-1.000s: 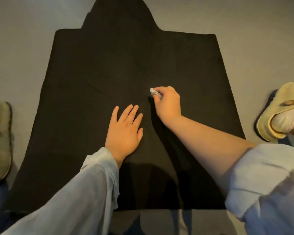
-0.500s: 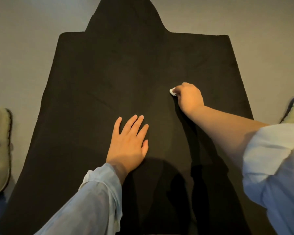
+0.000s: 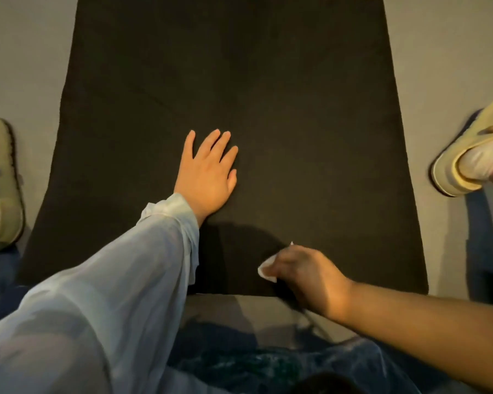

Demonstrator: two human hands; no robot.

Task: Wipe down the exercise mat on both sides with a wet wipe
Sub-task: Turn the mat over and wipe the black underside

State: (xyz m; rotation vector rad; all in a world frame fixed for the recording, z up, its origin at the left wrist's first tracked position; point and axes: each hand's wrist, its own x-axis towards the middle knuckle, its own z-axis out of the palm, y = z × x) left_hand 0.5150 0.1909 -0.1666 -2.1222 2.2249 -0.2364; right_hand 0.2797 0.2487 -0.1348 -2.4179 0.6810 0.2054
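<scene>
The black mat [image 3: 296,109] was spread on the grey floor [image 3: 26,52] between two yellow slippers [image 3: 0,183], pressed by the flat left hand [image 3: 208,172], while a wipe [image 3: 266,270] was pinched in the right hand [image 3: 305,277] near its front edge.

A loose, thin, pale blue-grey sleeve [image 3: 111,294] covers the left arm, running from the lower left of the frame up to the wrist near the centre; its cuff is slightly gathered and the fabric looks sheer. The left hand [image 3: 208,174] is bare, with no rings visible. The right arm, in the lower right, is bare from the frame's edge to the right hand [image 3: 308,277]. Dark blue trousers [image 3: 268,362] fill the bottom centre. At the left edge sits a pale yellow-green slipper [image 3: 0,186]; at the right edge another pale yellow slipper [image 3: 464,155] is worn over a white sock [image 3: 478,163].
</scene>
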